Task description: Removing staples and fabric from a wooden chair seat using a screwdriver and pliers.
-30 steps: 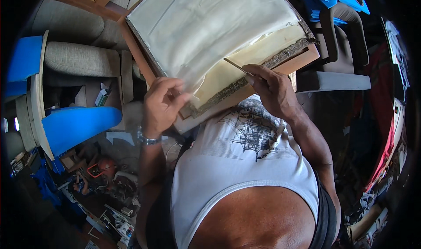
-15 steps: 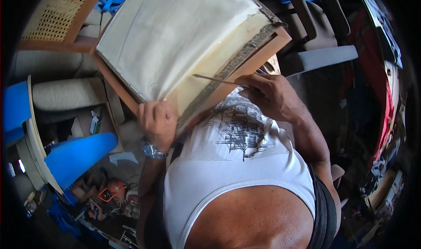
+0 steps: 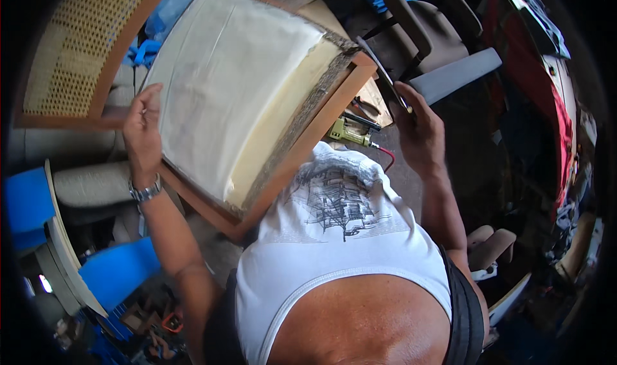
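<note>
Right hand (image 3: pixel 421 130) lifted off seat cushion (image 3: pixel 231 89), gripping thin tool (image 3: pixel 382 76).

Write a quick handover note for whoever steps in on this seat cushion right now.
Left hand: gripping the left edge of the seat cushion, holding it tilted up on its wooden frame.
Right hand: holding a thin flat blade tool, off the cushion beside its right corner.
Green power tool lies on the floor below that corner.
Done: pale cover lies over the top.
Left: foam side edge is bare.
</note>
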The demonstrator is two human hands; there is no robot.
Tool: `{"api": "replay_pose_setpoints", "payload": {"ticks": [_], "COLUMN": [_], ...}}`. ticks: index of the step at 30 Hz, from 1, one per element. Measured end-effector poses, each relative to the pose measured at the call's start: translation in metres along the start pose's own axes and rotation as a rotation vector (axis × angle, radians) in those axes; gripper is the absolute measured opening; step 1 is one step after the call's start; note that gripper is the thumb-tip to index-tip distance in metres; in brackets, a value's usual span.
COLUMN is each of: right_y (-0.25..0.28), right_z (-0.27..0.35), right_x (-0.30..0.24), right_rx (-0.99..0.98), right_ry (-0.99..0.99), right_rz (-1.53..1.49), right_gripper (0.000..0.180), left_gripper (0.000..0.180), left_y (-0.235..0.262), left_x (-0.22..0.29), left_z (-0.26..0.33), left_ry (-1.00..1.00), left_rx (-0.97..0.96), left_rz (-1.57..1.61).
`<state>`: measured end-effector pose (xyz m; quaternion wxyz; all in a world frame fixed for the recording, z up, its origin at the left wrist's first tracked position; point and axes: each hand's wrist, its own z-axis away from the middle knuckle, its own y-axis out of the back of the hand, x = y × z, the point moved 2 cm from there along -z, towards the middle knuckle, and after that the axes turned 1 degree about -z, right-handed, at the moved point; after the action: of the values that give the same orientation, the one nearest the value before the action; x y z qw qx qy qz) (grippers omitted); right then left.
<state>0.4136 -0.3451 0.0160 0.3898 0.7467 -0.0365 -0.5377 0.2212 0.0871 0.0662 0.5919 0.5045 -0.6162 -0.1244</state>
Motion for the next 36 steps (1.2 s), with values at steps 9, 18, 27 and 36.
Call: {"api": "replay_pose_setpoints", "payload": {"ticks": [9, 18, 27, 36], "right_y": [0.016, 0.019, 0.017, 0.025], "right_z": [0.032, 0.007, -0.011, -0.067], "right_x": [0.011, -0.014, -0.056, -0.069], "right_rx": [-0.049, -0.001, -0.117, -0.346], "right_ry": [0.112, 0.102, -0.011, 0.179], "right_rz": [-0.042, 0.447, 0.65, 0.864], "right_gripper": [0.045, 0.033, 0.029, 0.02], "left_gripper": [0.05, 0.06, 0.045, 0.045], "left_y": [-0.005, -0.082, -0.116, -0.142], "left_x": [-0.011, -0.157, -0.138, -0.137], "left_z": [-0.125, -0.206, -0.245, -0.273], "left_ry": [0.022, 0.107, 0.035, 0.241], "left_rx": [0.19, 0.13, 0.129, 0.145], "left_rz": [0.15, -0.466, -0.693, -0.575]}}
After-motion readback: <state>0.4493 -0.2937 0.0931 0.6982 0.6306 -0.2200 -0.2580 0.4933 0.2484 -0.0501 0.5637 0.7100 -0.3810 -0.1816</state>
